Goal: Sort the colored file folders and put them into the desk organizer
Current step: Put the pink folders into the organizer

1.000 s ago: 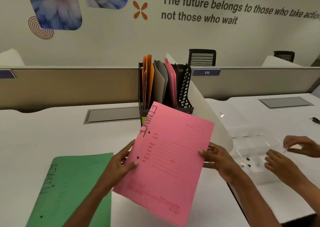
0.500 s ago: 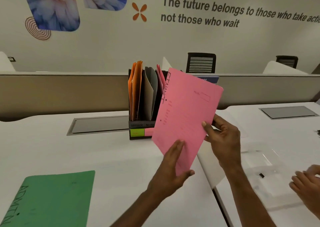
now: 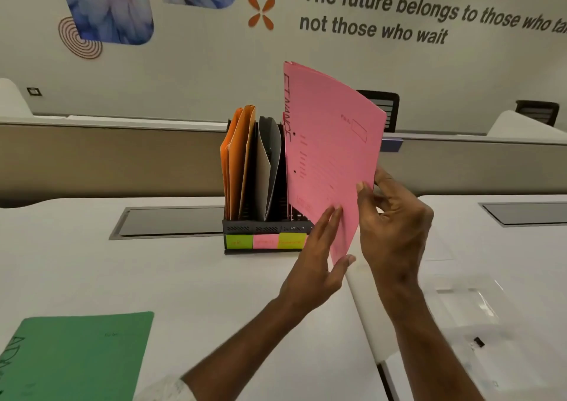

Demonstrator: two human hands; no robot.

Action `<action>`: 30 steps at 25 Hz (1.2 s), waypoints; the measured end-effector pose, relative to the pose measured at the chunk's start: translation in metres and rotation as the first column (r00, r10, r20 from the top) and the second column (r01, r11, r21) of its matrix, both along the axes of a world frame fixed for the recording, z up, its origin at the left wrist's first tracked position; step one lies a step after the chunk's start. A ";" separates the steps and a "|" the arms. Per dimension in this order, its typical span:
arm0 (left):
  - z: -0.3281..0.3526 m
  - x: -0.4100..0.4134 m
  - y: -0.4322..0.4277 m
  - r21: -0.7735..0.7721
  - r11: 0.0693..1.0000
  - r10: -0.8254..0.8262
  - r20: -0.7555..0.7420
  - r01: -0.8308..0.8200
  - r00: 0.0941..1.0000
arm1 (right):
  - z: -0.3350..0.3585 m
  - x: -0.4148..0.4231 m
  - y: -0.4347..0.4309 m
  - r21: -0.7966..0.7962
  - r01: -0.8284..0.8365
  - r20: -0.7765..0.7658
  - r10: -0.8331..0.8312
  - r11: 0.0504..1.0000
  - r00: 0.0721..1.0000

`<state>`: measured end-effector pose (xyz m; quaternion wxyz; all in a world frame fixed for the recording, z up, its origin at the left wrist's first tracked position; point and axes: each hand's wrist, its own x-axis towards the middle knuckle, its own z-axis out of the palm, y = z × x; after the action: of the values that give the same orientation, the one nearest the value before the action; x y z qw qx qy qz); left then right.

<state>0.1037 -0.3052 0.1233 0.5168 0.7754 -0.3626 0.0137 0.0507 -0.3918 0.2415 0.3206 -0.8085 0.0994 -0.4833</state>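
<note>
Pink folder, upright, hand-lettered along its spine.

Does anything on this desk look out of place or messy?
The green folder lies flat at the near left, apart from the organizer. Inside it, the grey folder bows sideways instead of standing straight. The right hand pinches the pink folder.
</note>
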 end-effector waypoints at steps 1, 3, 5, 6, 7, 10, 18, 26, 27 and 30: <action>0.002 -0.001 -0.001 -0.013 1.000 0.005 -0.003 -0.005 1.000 | 0.001 -0.001 -0.002 -0.006 0.011 0.002 -0.011 1.000 1.000; 0.001 -0.003 0.000 -0.037 0.999 0.000 -0.024 -0.001 1.000 | 0.004 -0.006 -0.007 -0.005 0.021 0.012 -0.021 1.000 1.000; -0.002 0.002 0.005 -0.034 0.999 -0.012 -0.036 0.011 0.999 | 0.005 -0.011 -0.013 0.017 0.025 0.032 -0.025 1.000 0.999; -0.004 0.007 0.009 -0.024 0.999 -0.024 -0.052 0.022 0.998 | 0.004 -0.014 -0.015 0.042 0.028 0.041 -0.030 0.999 0.999; -0.006 0.013 0.012 -0.022 0.999 -0.035 -0.083 0.033 0.996 | 0.003 -0.017 -0.017 0.069 0.035 0.050 -0.038 0.997 0.998; -0.012 0.049 0.011 -0.094 0.985 0.115 -0.270 -0.144 0.956 | 0.000 -0.022 -0.021 0.134 0.036 0.067 -0.045 0.990 0.997; 0.008 0.124 -0.012 0.113 0.988 0.135 -0.344 -0.101 0.929 | 0.005 -0.049 -0.030 0.196 0.071 0.083 -0.089 0.978 0.993; -0.039 0.131 -0.033 0.156 0.986 0.001 -0.375 0.062 0.927 | 0.051 -0.040 -0.042 0.290 -0.032 0.263 -0.048 0.957 0.964; -0.045 0.131 -0.034 0.153 0.986 -0.002 -0.375 0.064 0.927 | 0.052 -0.026 -0.041 0.268 -0.043 0.319 -0.047 0.962 0.947; -0.056 0.131 -0.036 0.155 0.987 0.018 -0.377 0.043 0.926 | 0.038 0.033 -0.045 0.224 -0.016 0.387 -0.074 0.974 0.919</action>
<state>0.2342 -0.3416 0.0673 0.5130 0.8002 -0.2612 -0.1682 0.0839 -0.4367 0.2792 0.4154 -0.6526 0.0988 -0.6259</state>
